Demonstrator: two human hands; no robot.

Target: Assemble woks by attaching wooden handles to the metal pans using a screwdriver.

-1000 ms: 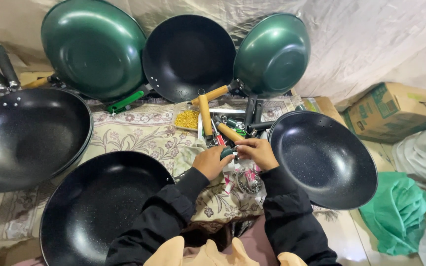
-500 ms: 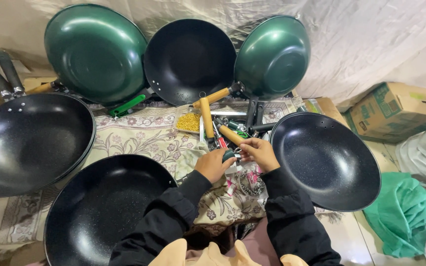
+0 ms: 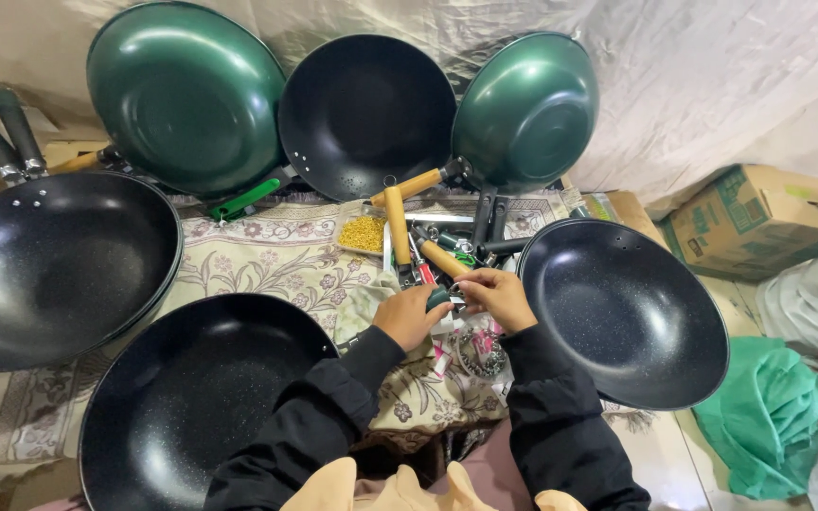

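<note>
Both hands meet over the patterned cloth (image 3: 267, 260): the left hand (image 3: 412, 317) grips a small dark-green knob (image 3: 438, 298), the right hand (image 3: 494, 296) pinches a fitting against it, between black woks (image 3: 629, 312).

Black woks (image 3: 629, 312) (image 3: 186, 402) flank the hands (image 3: 456, 308); handles (image 3: 428, 248) crowd ahead.

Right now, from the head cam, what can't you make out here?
- Small dark green piece between the left hand and right hand: mostly covered by the fingers, so its kind and either hand's grip are unclear.
- Pile of handles and small parts above the hands: too small and overlapping to sort.
- Near black pan: cut off by the bottom edge and the left sleeve.
- Cardboard box: contents hidden.
</note>
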